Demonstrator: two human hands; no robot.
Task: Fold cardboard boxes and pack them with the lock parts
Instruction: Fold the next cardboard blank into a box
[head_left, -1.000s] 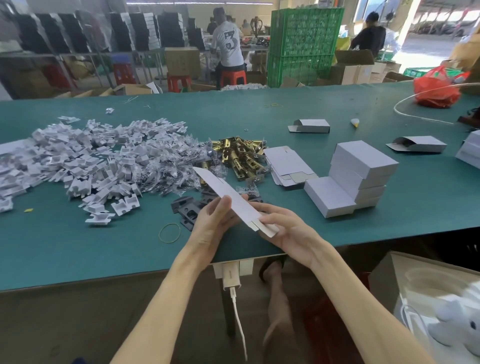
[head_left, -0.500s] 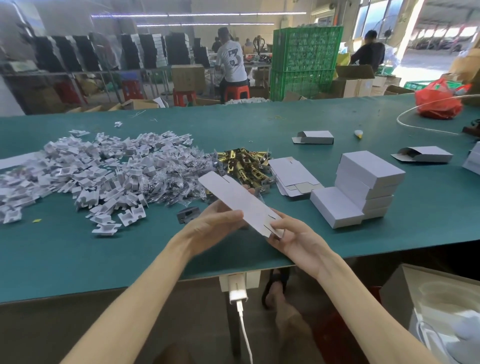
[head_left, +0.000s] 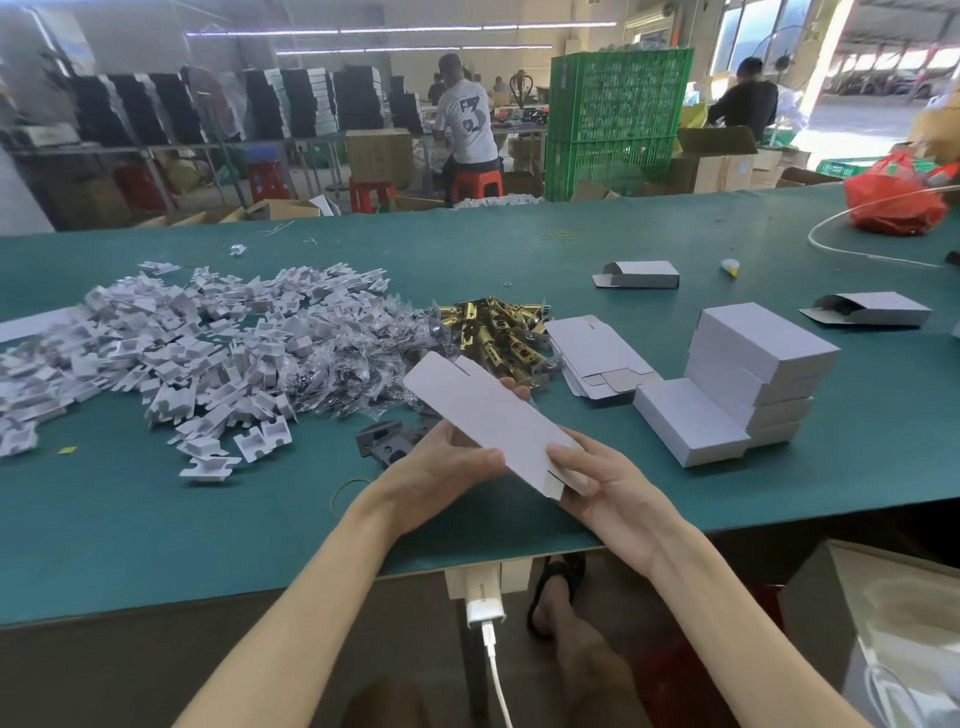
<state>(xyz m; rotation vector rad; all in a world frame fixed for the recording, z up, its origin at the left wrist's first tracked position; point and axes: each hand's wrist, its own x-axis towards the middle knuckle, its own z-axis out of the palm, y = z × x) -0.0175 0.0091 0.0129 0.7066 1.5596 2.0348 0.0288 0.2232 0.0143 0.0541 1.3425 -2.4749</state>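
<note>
Green table (head_left: 156, 519) holds parts; above its near edge both hands, left hand (head_left: 441, 478) and right hand (head_left: 608, 488), pinch a flat box blank (head_left: 493, 421) in curled fingers. Folding looks just begun; next, I'd guess, squeeze it open.

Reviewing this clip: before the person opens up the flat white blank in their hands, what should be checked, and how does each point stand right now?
1. Both hands on the flat white cardboard box blank: ok; the left hand grips its middle, the right hand pinches its near end.
2. Blank opened into a sleeve: not ok; it is flat.
3. Near-end flaps free of fingers: cannot tell; the right hand covers them.
4. Parts at hand: ok; brass-coloured lock parts are heaped on the green table beyond the blank.
5. Place for the finished box: ok; the stack of folded white boxes stands right of the hands.
</note>
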